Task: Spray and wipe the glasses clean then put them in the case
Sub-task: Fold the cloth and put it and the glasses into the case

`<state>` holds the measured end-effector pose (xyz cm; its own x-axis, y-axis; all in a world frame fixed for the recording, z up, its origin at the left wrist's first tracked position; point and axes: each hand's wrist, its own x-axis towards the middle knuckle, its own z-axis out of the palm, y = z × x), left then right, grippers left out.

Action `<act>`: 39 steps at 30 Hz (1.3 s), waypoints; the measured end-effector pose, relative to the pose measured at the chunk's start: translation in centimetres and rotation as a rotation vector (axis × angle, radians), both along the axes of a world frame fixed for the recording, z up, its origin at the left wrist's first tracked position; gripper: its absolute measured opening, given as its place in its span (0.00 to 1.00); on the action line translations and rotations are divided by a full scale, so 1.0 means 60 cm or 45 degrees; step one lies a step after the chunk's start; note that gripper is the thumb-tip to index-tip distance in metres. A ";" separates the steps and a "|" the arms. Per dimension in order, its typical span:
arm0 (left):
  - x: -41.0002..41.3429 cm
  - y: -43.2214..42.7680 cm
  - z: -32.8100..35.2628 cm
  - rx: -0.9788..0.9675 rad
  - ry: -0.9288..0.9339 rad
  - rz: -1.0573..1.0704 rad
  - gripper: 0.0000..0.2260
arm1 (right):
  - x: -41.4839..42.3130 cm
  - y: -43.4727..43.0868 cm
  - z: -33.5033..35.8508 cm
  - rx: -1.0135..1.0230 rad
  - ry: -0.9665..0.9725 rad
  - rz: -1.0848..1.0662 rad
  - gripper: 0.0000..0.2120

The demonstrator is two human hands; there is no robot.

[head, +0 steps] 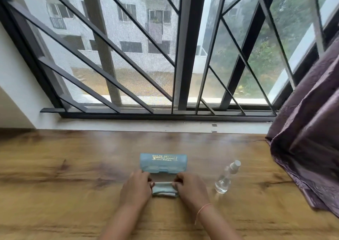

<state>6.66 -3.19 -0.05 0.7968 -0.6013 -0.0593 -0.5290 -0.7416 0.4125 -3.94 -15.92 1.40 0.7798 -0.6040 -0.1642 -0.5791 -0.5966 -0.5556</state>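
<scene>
A light blue glasses case (162, 162) with gold lettering lies shut on the wooden table (64, 175), just beyond my hands. A folded light blue cloth (164, 189) rests on the table in front of the case. My left hand (136, 186) pinches the cloth's left end and my right hand (190, 187) pinches its right end. A clear spray bottle (226, 177) with a white cap stands to the right of my right hand. The glasses are not visible.
A window with dark metal bars (179, 56) and a pale sill (146, 126) runs along the table's far edge. A purple curtain (308, 139) hangs over the table's right end.
</scene>
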 end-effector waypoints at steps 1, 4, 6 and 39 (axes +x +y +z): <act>0.001 -0.001 -0.003 -0.030 0.008 0.025 0.05 | 0.001 0.001 -0.001 -0.017 -0.002 -0.006 0.07; 0.008 -0.001 -0.011 -0.131 0.068 0.054 0.02 | -0.003 0.002 -0.005 -0.089 -0.049 0.017 0.07; 0.011 0.004 -0.011 -0.256 0.104 0.087 0.07 | -0.005 0.001 0.001 -0.198 -0.107 0.008 0.07; 0.087 0.016 -0.038 -0.647 0.382 0.076 0.36 | 0.101 -0.097 0.053 0.205 -0.224 0.039 0.11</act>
<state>11.90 -2.25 -2.30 0.8229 -0.5681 -0.0040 -0.2976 -0.4371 0.8488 2.10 -21.75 4.57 0.8225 -0.5567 -0.1164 -0.4478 -0.5078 -0.7359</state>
